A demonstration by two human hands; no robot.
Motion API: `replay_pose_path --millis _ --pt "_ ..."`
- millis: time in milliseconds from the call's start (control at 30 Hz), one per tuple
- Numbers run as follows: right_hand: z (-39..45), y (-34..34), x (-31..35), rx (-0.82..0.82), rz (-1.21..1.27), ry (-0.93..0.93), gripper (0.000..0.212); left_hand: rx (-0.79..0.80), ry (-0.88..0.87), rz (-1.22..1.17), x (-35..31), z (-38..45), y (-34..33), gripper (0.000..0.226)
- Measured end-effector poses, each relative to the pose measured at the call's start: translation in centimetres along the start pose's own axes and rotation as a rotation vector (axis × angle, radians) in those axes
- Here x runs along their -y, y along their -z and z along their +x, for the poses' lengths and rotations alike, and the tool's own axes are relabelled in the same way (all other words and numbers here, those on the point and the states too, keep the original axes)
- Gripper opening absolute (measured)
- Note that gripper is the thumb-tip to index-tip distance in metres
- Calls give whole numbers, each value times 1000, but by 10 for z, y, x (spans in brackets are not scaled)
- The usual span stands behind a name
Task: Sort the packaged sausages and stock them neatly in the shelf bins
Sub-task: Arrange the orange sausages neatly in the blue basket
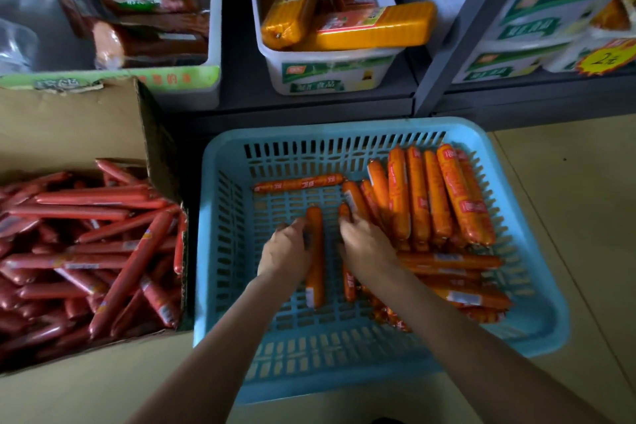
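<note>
two hands [285, 253] [364, 244] grip orange sausages [315, 258] in a blue basket [220, 217] (tan floor [568, 182]).

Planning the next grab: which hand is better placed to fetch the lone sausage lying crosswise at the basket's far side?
Probably left. The left hand sits more directly below the crosswise sausage; the right hand is nearer the orange sausage pile.

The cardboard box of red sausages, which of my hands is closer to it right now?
Left. Your left hand is in the blue basket on the side toward the cardboard box, gripping an orange sausage. Your right hand is farther away, beside the orange pile.
</note>
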State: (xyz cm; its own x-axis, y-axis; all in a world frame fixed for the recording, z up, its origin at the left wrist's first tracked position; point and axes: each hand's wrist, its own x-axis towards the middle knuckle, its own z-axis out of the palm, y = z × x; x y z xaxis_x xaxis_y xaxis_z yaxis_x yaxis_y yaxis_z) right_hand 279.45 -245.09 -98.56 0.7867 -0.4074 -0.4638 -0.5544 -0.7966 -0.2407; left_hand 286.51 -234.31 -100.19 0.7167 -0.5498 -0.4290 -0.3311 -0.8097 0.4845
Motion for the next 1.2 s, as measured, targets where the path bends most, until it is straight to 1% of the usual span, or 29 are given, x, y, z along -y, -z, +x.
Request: replay_pose_path --millis 67,200,300,367,433,500,600,767,833,867,933,967,1067,1133,1200 --pt "3 -6 2 -7 4 -28 44 13 22 -11 6 -1 2 32" --pt "4 -15 9 -49 -20 -68 49 116 75 -3 6 -9 -2 40" --pt "1 -17 10 -75 130 -84 60 151 138 14 0 -10 -8 37" --pt "-3 -11 5 -140 265 -67 55 158 151 22 -1 -7 -9 36" --pt "-8 4 -3 -252 375 -24 42 167 150 10 -2 -2 -9 38" --pt "-15 24 -12 -368 445 6 35 166 139 -24 -5 5 -11 37" --pt "-21 55 -31 -499 500 -17 34 167 123 -55 -17 14 -17 36" --pt "-33 80 -65 -598 651 -111 40 173 132 12 -38 17 -23 44" --pt "-41 81 -76 -618 675 -150 40 158 169 -68 -39 20 -18 45" --pt "-44 81 -80 -621 684 -166 39 143 164 -152 -41 23 -15 40" --pt "-48 78 -87 -629 689 -195 37 123 84 -358 -52 26 -4 23" --pt "-49 77 -91 -631 681 -210 36 111 31 -429 -60 28 1 21" --pt "-51 74 -99 -629 657 -231 34 107 -92 -460 -97 29 9 24" --pt "-53 74 -102 -610 664 -237 35 131 -111 -494 -117 30 3 23" --pt "-54 75 -106 -601 649 -230 36 169 -85 -595 -126 31 -5 14"
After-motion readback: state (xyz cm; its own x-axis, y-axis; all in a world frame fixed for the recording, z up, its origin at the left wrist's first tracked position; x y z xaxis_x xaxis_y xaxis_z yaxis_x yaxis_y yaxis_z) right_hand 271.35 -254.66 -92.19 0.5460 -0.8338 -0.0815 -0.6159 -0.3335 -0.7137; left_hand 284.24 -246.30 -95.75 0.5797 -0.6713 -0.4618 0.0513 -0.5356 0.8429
